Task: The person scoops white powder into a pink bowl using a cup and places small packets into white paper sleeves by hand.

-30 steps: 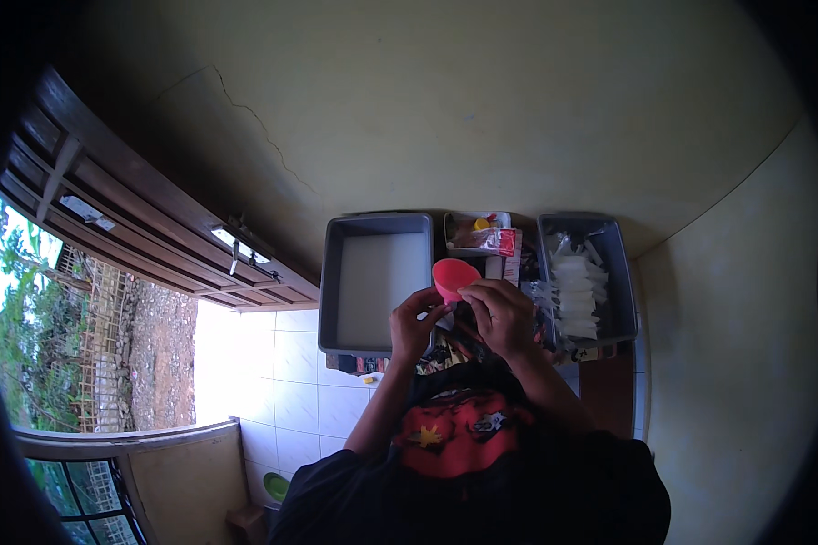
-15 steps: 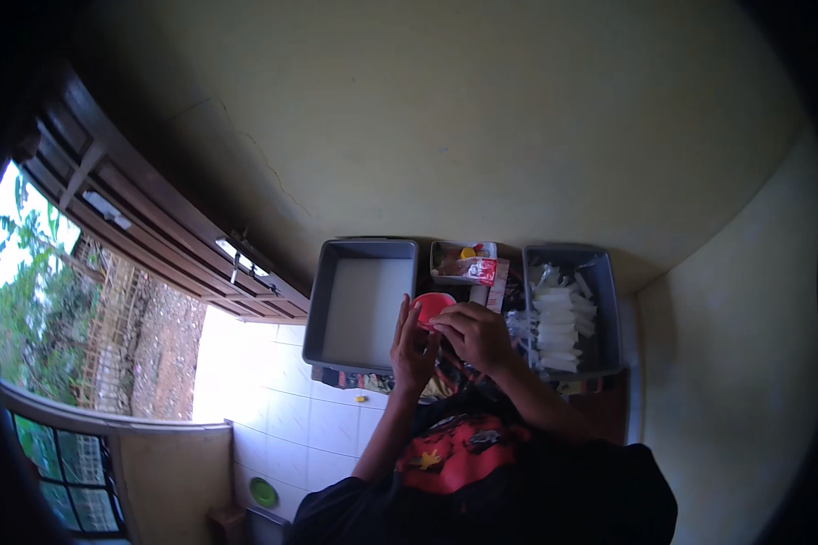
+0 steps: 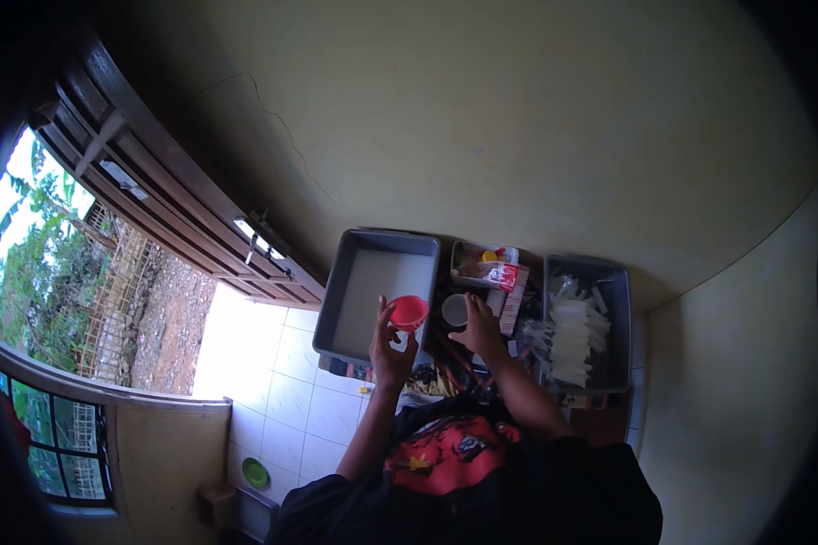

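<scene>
A red funnel sits in the curled fingers of my left hand, over the right side of a grey tub. What hangs under the funnel is too small to make out. My right hand is at a whitish round cup, fingers and thumb apart at its right side. Whether they touch the cup I cannot tell. The grey tub on the left holds a whitish liquid.
A second grey tub at right holds several filled white plastic tubes. Between the tubs stands a small box with packets and a yellow item. A green round thing lies on the tiled floor near an open wooden door.
My right hand has left the red funnel and moved right to the whitish cup, its fingers spreading. The left hand keeps the funnel, now nearer the left tub. The view has shifted slightly.
</scene>
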Tool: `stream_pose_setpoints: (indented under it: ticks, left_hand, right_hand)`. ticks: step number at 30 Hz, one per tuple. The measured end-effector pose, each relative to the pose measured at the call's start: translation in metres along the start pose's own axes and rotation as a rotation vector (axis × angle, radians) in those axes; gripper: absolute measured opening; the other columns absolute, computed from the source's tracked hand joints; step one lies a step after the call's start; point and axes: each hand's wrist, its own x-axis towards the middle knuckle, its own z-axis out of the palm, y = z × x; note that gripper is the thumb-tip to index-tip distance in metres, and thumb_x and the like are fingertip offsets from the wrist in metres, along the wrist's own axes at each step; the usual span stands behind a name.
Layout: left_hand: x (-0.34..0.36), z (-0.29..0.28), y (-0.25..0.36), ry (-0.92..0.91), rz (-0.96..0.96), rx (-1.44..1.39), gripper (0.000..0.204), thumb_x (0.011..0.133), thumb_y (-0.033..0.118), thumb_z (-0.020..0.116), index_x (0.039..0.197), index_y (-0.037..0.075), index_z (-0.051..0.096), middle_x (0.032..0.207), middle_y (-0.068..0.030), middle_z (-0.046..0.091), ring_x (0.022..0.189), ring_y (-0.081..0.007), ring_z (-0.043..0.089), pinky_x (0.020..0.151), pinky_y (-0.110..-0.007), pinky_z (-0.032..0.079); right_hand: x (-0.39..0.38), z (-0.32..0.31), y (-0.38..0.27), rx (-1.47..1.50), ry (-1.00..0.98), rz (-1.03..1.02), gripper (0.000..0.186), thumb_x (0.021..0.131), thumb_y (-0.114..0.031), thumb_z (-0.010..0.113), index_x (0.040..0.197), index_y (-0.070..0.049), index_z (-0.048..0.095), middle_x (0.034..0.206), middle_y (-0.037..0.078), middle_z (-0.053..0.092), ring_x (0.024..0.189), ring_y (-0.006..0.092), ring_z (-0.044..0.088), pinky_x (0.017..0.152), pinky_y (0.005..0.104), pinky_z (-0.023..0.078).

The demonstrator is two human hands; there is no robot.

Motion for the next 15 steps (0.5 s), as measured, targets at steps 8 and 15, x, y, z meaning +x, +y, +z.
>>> stream_pose_setpoints:
  ticks: [8, 15]
  left_hand:
    - [0.042, -0.034, -0.046, -0.094, 0.008, -0.077, 0.077, 0.080, -0.006, 0.076, 0.150, 0.014, 0.051, 0.165, -0.0203, 0.046, 0.095, -0.0242, 0.073, 0.073, -0.032, 0.058]
    - [0.078, -0.071, -0.093, -0.140, 0.006, -0.145, 0.075, 0.081, -0.008, 0.076, 0.150, 0.011, 0.052, 0.164, -0.0208, 0.046, 0.101, -0.0271, 0.074, 0.075, -0.033, 0.060]
  right_hand:
    - [0.010, 0.048, -0.018, -0.065, 0.210, 0.190, 0.094, 0.071, -0.025, 0.092, 0.150, -0.003, 0.044, 0.137, 0.022, 0.056, 0.120, 0.0431, 0.063, 0.099, 0.0510, 0.055]
    - [0.031, 0.026, -0.083, 0.082, 0.440, 0.169, 0.095, 0.074, -0.025, 0.088, 0.153, -0.003, 0.040, 0.137, 0.025, 0.053, 0.130, 0.0467, 0.054, 0.107, 0.0540, 0.050]
